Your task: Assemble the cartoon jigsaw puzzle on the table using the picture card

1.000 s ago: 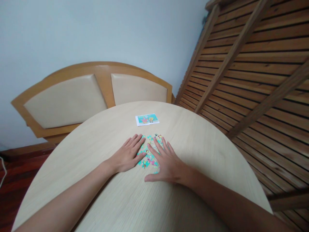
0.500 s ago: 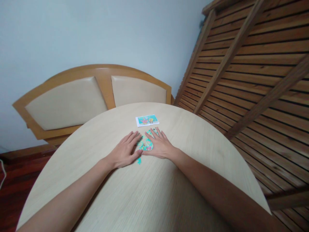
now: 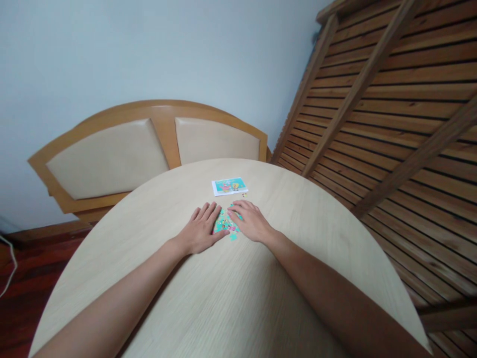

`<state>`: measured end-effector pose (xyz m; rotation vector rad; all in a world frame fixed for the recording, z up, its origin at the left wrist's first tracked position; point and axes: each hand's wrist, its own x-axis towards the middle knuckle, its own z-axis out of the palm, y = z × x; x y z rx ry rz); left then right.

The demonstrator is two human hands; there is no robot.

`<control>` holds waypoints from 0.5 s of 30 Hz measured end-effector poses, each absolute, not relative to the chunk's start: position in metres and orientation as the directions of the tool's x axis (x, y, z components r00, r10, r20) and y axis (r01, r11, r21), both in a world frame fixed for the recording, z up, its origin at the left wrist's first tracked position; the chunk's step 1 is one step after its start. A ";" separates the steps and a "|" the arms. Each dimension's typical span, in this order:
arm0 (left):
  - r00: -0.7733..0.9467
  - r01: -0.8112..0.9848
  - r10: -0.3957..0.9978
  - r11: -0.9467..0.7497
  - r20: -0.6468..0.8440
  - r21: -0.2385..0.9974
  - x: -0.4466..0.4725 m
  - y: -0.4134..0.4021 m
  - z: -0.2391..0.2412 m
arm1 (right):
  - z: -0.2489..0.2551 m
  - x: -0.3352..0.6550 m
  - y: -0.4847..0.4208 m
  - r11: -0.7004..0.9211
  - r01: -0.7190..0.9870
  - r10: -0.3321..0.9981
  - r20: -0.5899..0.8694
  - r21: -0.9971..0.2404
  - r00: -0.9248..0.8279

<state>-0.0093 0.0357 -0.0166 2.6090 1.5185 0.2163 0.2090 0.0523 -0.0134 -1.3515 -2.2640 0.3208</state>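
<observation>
A heap of small jigsaw puzzle pieces [image 3: 225, 223], mostly turquoise with bits of pink and yellow, lies between my hands on the round table [image 3: 179, 298]. Flat against the left side of the heap rests my left hand [image 3: 203, 228], its fingers spread and its thumb along the near edge. My right hand [image 3: 252, 222] curves over the right side with fingers slightly bent and apart, covering some pieces. Just beyond it, one loose piece [image 3: 244, 195] sits near a picture card [image 3: 230, 186] showing a pink and a yellow cartoon figure on turquoise.
Behind the table's far edge stands a wooden headboard [image 3: 163, 134] with cream padded panels, against a pale wall [image 3: 167, 49]. A slatted wooden panel [image 3: 391, 124] leans along the right side. On the dark red floor at left lies a white cable [image 3: 13, 263].
My left hand has slid slightly right along the pieces. The right hand's fingers have drawn together and bent, and the heap sits closer together; one piece now shows alone near the card.
</observation>
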 end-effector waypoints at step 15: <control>0.428 0.861 0.854 -0.485 0.296 0.152 -0.002 0.013 -0.018 | -0.021 0.234 0.079 0.468 0.737 0.876 0.365 -0.487 -0.315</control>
